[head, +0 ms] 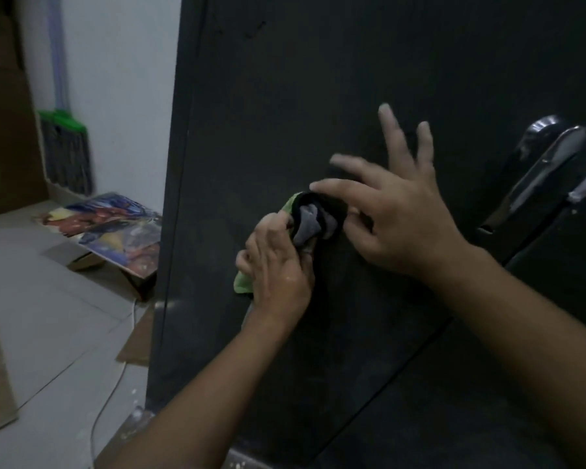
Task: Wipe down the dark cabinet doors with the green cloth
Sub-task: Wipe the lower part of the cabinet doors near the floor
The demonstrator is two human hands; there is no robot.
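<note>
I see my left hand (278,265) clenched around the bunched green cloth with grey and black folds (310,222), holding it against the middle of the flat matt dark cabinet door (318,79). My right hand (398,214) is in front of the same door just right of the cloth, fingers released and spread, the forefinger reaching over the cloth's top edge, though blur keeps me from telling whether it touches. The shiny curved metal handles (535,170) sit at the door's right edge, and a green-headed broom (66,154) leans left of the door
</note>
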